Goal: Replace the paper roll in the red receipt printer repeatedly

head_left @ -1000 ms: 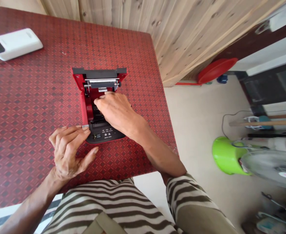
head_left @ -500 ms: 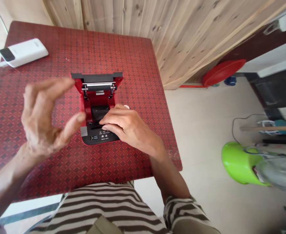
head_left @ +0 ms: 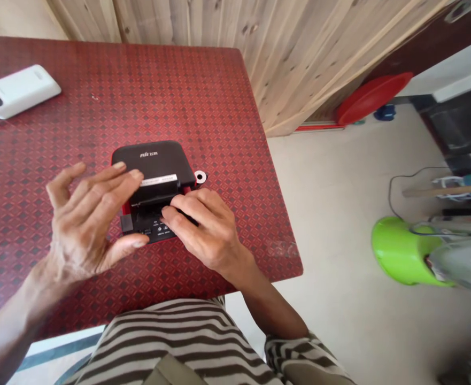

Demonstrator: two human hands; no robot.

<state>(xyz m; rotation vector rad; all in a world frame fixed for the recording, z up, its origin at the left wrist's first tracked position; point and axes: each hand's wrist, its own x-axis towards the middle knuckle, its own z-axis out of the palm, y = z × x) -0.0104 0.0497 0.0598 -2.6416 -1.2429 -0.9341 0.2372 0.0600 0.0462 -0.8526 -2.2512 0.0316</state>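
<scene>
A small red printer with a black lid [head_left: 153, 166] sits on the red patterned table [head_left: 219, 107]. Its lid is down, almost closed. My left hand [head_left: 86, 219] lies with its fingers stretched flat on the lid's left front edge, thumb apart below. My right hand [head_left: 203, 227] rests on the printer's front panel, fingers curled over the slot and buttons. A small white ring [head_left: 200, 176] lies on the table just right of the printer.
A white power bank [head_left: 16, 91] lies at the table's far left. Wooden plank wall behind the table. On the floor to the right stand a green plastic tub [head_left: 399, 251], a red basin [head_left: 369, 96] and a fan.
The printer's lid was standing open and is now folded down. My left hand rose from the table's front, swung up and came down onto the lid. My right hand shifted from the inside to the front panel.
</scene>
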